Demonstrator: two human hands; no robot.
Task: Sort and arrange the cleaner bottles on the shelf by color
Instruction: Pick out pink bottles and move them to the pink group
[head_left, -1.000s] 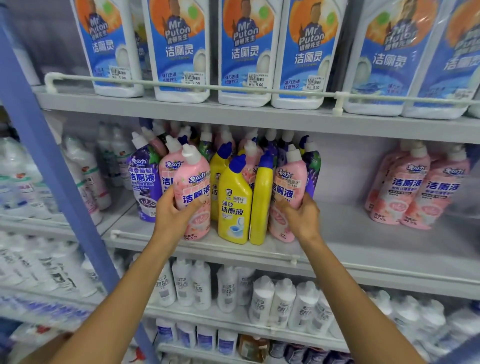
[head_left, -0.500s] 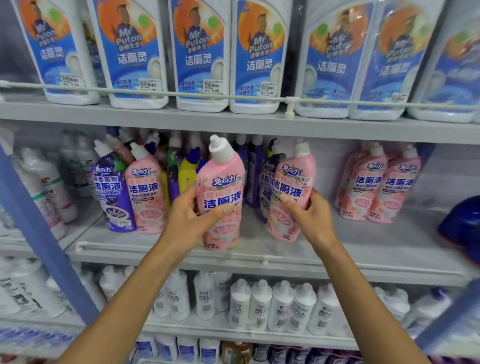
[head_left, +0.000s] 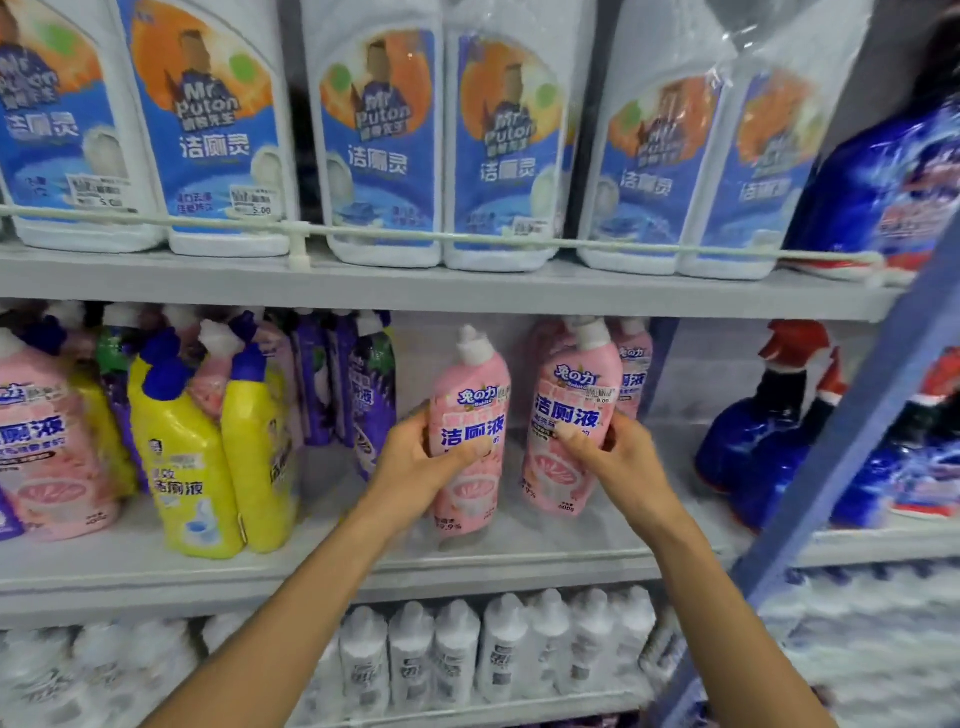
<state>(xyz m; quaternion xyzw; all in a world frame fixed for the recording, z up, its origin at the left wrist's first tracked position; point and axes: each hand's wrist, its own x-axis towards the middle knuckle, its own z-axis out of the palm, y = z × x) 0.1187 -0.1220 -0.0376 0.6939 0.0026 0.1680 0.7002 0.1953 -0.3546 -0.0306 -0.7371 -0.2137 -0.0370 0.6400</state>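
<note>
My left hand (head_left: 415, 467) grips a pink cleaner bottle (head_left: 470, 415) with a white cap, held upright over the middle shelf (head_left: 467, 561). My right hand (head_left: 618, 457) grips a second pink bottle (head_left: 571, 410) just to its right, close in front of more pink bottles (head_left: 634, 374) at the back. To the left stand yellow bottles (head_left: 182, 467) with blue caps, purple bottles (head_left: 369, 395) behind them, and another pink bottle (head_left: 41, 447) at the far left edge.
Large white and blue bottles (head_left: 374, 145) line the top shelf behind a rail (head_left: 415, 236). Small white bottles (head_left: 467, 654) fill the shelf below. A blue upright post (head_left: 852, 431) crosses at the right, with dark blue spray bottles (head_left: 769, 436) beyond it.
Both hands have carried their pink bottles to the right, away from the mixed cluster, up to the pink group near the post. The view has swung right as well.
</note>
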